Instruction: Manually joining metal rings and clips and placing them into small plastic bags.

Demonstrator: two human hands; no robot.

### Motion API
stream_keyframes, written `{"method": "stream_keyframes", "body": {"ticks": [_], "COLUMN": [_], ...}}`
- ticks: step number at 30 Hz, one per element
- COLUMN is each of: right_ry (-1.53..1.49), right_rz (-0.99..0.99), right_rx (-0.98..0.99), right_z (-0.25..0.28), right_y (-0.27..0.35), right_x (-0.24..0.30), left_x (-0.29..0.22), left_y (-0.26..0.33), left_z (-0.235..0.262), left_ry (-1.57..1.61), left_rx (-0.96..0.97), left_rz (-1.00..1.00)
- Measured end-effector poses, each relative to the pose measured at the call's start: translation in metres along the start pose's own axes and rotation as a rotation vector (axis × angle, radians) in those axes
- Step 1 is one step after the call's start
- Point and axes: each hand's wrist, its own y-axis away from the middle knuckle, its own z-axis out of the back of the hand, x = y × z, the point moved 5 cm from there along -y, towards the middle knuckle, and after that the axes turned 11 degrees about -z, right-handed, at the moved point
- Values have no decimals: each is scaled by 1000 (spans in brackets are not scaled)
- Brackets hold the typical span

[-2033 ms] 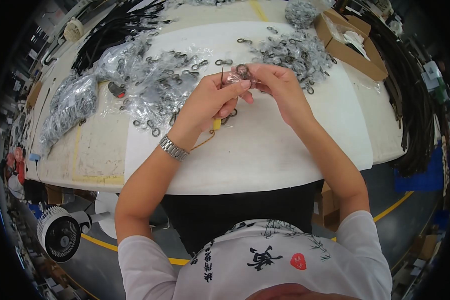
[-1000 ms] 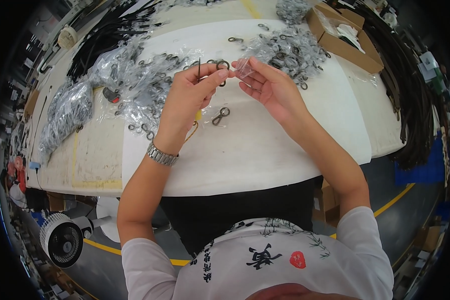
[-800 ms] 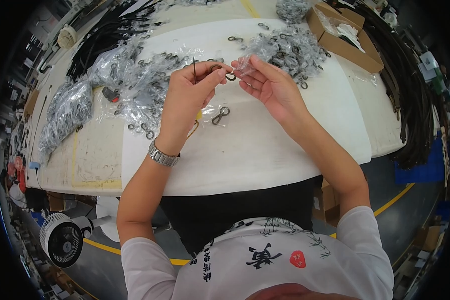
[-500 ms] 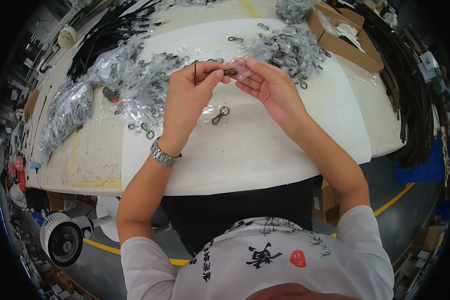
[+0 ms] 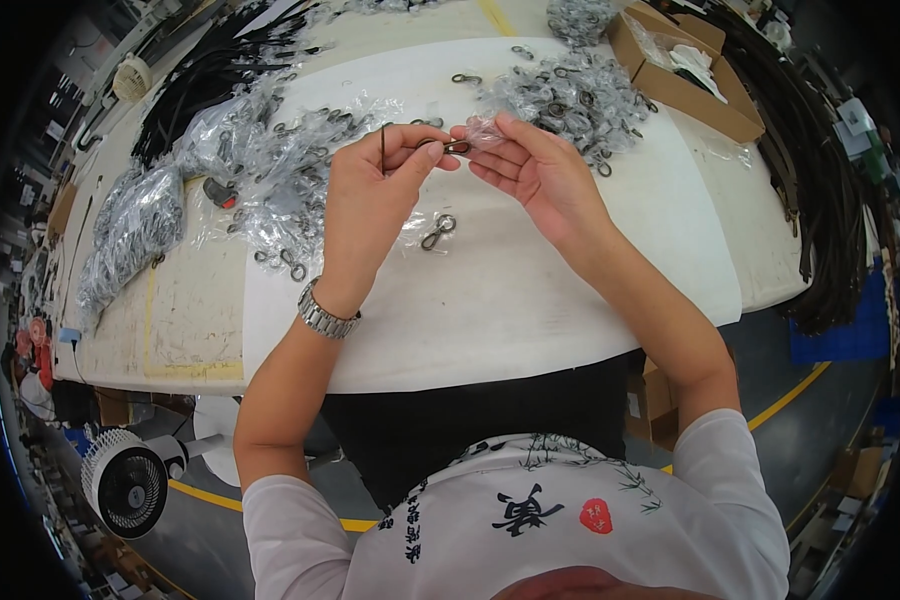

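A: Start with the head view. What does the left hand (image 5: pixel 375 190) have?
B: Its fingers are narrowed on a dark metal clasp (image 5: pixel 456 147), pinched between thumb and fingertips. A thin dark rod (image 5: pixel 383 148) also stands up out of that hand.
A: And the right hand (image 5: pixel 542 182)?
B: Thumb and fingers pinch a clear bag (image 5: pixel 485 132), just at the clasp's tip. I can't tell whether the clasp is inside it.
A: Where are they exactly?
B: Above the white sheet (image 5: pixel 490 320) on the table (image 5: pixel 200 345), between 2 heaps: the left heap (image 5: pixel 295 185) and the right heap (image 5: pixel 570 110), both clasps and clear plastic.
A: Anything nearer?
B: 1 loose clasp (image 5: pixel 438 232) lies on the sheet, below the hands in view.
A: Farther out?
B: 1 open cardboard box (image 5: pixel 730 115) beyond the right heap, and black straps (image 5: pixel 195 85) at the far left.
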Motion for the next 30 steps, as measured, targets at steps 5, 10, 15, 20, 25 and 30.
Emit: {"method": "stream_keyframes", "body": {"ticks": [5, 10, 15, 20, 25, 30], "right_ry": [-16, -19, 15, 50, 32, 42], "right_rz": [24, 34, 5, 23, 30, 34], "right_rx": [29, 57, 25, 18, 30, 39], "right_z": [0, -5, -10, -9, -11, -6], "right_y": [-1, 2, 4, 5, 4, 2], "right_x": [1, 4, 3, 5, 3, 1], "left_x": [1, 3, 1, 2, 2, -2], "left_y": [1, 1, 1, 0, 1, 1], "left_z": [-1, 0, -1, -1, 0, 0], "left_ry": [-9, -51, -34, -22, 5, 3], "left_rx": [4, 12, 1, 1, -13, -17], "left_rz": [-21, -26, -39, -31, -34, -41]}}
